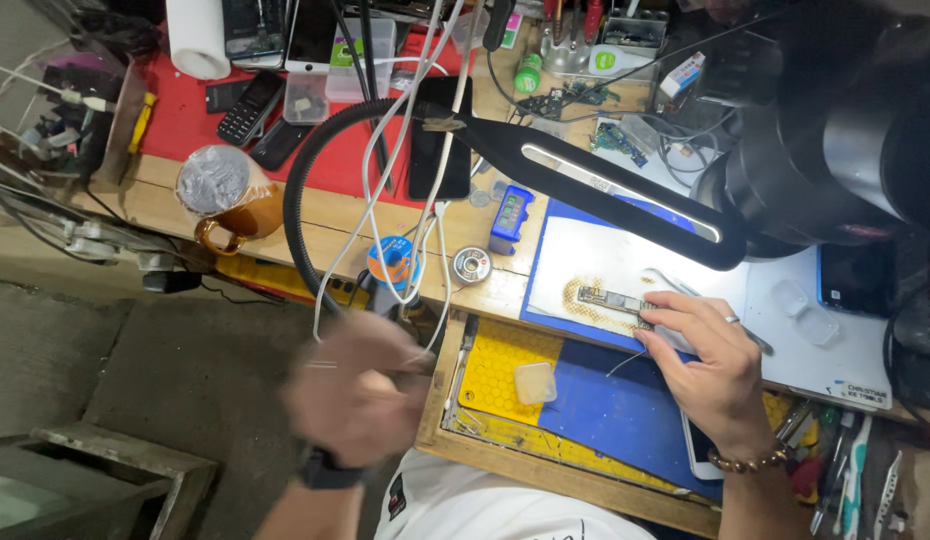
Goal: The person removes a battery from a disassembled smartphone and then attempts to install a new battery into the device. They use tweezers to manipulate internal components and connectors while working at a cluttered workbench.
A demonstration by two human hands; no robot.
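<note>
Pressing down on the small circuit board [607, 299], the right hand [707, 355] is resting its fingertips [653, 322] on the board's near end, fingers curled and partly closed, pinning it flat rather than gripping it. The board is lying on the scorched patch of the white mat [585, 255] on the worktop [325, 225], right under the black lamp [625, 190]. The left hand [350, 385] is hanging well apart from it, out past the worktop's edge and blurred; it is looking loosely closed near the white cables [385, 200], but whether it is holding one cannot be told. The risk looks like this: those cables are trailing beside the solder spool [472, 265] and the blue box [511, 218], so a tug could be dragging them off. A slip of the fingertips could skid the board off the mat.
</note>
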